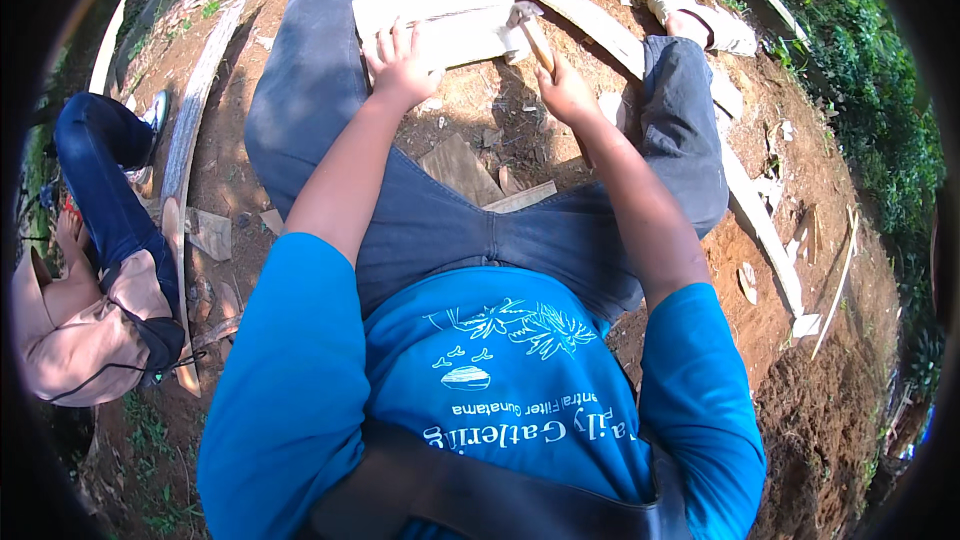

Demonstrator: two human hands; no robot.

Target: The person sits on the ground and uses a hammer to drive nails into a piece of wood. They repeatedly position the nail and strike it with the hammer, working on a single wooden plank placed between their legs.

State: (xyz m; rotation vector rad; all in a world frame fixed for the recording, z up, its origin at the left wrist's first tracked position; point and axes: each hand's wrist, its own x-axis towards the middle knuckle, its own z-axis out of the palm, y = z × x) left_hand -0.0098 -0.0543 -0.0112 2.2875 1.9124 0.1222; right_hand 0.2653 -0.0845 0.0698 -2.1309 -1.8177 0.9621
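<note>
My left hand (pixel 403 68) lies with its fingers spread on a short, pale wooden piece (pixel 480 40) between my legs. A dark line runs lengthwise along the wood, with another pale strip on its far side; whether these are separate boards I cannot tell. In my right hand (pixel 567 92) is a hammer (pixel 540 45), gripped round its light wooden handle. The dark metal head is raised at the right end of the wood, and I cannot tell whether it touches. The underside of the wood is hidden.
A long board (pixel 560 2) slants past the wood toward my right leg. Another long plank (pixel 200 100) lies on the left, beside a seated person (pixel 110 310). Offcuts (pixel 460 168) and chips litter the dirt under me. Green plants (pixel 850 70) border the right side.
</note>
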